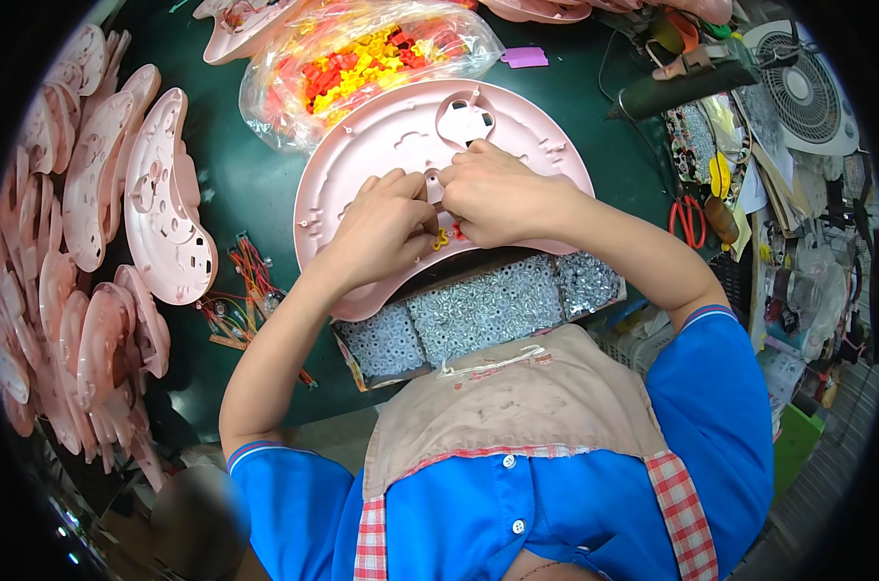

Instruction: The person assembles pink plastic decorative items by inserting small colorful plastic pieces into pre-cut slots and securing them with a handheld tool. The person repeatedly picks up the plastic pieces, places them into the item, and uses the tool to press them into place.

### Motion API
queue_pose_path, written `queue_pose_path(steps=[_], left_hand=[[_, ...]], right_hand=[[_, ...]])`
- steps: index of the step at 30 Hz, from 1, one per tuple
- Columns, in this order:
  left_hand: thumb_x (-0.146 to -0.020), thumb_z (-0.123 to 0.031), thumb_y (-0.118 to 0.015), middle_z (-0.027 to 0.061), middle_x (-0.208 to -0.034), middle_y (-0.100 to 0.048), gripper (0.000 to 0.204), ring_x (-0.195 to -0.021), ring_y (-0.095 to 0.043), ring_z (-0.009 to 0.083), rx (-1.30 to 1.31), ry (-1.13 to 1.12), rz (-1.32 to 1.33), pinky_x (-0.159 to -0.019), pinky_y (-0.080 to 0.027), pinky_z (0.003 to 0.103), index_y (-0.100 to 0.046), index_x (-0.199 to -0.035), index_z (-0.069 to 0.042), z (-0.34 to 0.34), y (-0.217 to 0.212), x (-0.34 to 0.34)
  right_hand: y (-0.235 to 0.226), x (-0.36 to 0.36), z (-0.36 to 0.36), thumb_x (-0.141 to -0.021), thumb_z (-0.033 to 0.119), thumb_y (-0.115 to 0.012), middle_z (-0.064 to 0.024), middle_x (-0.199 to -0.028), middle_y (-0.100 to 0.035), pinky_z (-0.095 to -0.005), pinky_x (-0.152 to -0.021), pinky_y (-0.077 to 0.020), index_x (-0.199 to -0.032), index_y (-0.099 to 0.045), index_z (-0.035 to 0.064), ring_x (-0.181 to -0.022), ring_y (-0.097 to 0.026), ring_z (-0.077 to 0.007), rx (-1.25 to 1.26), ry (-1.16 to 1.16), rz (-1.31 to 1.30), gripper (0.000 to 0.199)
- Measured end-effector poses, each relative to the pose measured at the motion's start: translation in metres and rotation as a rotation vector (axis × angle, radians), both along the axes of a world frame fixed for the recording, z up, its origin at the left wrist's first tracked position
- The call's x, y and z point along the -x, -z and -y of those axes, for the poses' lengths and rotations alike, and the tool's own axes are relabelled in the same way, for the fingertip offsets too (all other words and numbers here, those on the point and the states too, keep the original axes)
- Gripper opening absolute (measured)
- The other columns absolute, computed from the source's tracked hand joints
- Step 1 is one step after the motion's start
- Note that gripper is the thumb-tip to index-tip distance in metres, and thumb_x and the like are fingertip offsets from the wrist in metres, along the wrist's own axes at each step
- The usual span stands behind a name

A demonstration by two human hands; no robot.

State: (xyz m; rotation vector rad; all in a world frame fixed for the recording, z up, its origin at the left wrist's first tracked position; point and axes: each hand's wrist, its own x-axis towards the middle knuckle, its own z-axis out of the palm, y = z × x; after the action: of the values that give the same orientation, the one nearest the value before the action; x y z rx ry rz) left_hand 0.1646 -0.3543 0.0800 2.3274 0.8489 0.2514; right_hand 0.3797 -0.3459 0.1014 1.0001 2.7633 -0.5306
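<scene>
A large pink curved plastic shell lies in front of me, its hollow side with small posts facing up. Over its middle, my left hand has its fingers curled in, knuckles up. My right hand is beside it, closed, with thumb and forefinger pinched close to the left fingertips. Whatever the fingers hold is hidden or too small to name. Just below the hands, a small yellow plastic piece and a small red piece show in the shell.
A divided tray of small metal screws sits between the shell and my apron. Beyond lies a clear bag of red and yellow pieces. Pink shells pile up at left, near wired parts. At right are red-handled scissors and a fan.
</scene>
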Motion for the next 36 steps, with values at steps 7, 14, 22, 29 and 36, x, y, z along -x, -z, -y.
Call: queue_pose_path(steps=[7, 14, 22, 29, 36], left_hand=[[-0.074, -0.016, -0.077, 0.0054, -0.091, -0.059, 0.012, -0.097, -0.058, 0.0257, -0.13, -0.103, -0.078, -0.088, -0.044, 0.041, -0.077, -0.084, -0.009, 0.008, 0.001, -0.014], [-0.077, -0.012, -0.076, 0.0065, -0.091, -0.06, 0.008, -0.098, -0.058, 0.0263, 0.026, -0.078, -0.051, -0.089, -0.045, 0.041, -0.076, -0.083, -0.007, 0.005, -0.008, -0.009], [-0.075, -0.009, -0.074, 0.0077, -0.092, -0.06, 0.009, -0.096, -0.057, 0.0275, -0.051, -0.079, -0.09, -0.087, -0.046, 0.04, -0.076, -0.084, -0.006, 0.006, -0.004, -0.014], [-0.073, -0.011, -0.077, 0.0064, -0.09, -0.055, 0.012, -0.094, -0.054, 0.0264, 0.047, -0.067, -0.087, -0.089, -0.044, 0.04, -0.077, -0.084, -0.007, 0.002, -0.009, -0.007], [-0.073, -0.011, -0.078, 0.0053, -0.092, -0.055, 0.012, -0.097, -0.054, 0.026, 0.033, -0.072, -0.117, -0.09, -0.043, 0.04, -0.076, -0.084, -0.008, 0.003, -0.013, -0.009]], right_hand=[[0.005, -0.017, 0.008, -0.08, 0.02, -0.079, -0.0108, -0.087, -0.069, -0.0433, -0.092, -0.0472, -0.086, -0.076, 0.0068, -0.094, -0.068, -0.0279, -0.037, 0.136, -0.389, 0.015], [-0.024, -0.086, 0.057, -0.084, 0.004, -0.08, -0.007, -0.095, -0.066, -0.0315, -0.085, -0.0496, -0.094, -0.071, 0.0034, -0.093, -0.063, -0.0185, -0.145, 0.653, -0.982, 0.014], [-0.024, -0.157, 0.047, -0.095, -0.002, -0.067, -0.0108, -0.112, -0.06, -0.0365, -0.093, -0.0521, -0.128, -0.049, -0.0047, -0.099, -0.06, -0.0214, -0.889, 0.992, -1.682, 0.038], [-0.003, -0.187, -0.004, -0.091, 0.006, -0.075, -0.0161, -0.138, -0.062, -0.0391, -0.11, -0.0478, -0.14, -0.054, -0.001, -0.122, -0.064, -0.0237, -0.077, 0.742, -1.259, 0.054], [-0.008, -0.186, 0.019, -0.078, 0.01, -0.073, -0.0052, -0.095, -0.059, -0.0449, -0.09, -0.0589, -0.14, -0.053, -0.0063, -0.085, -0.061, -0.015, -0.142, 0.489, -1.329, 0.067]])
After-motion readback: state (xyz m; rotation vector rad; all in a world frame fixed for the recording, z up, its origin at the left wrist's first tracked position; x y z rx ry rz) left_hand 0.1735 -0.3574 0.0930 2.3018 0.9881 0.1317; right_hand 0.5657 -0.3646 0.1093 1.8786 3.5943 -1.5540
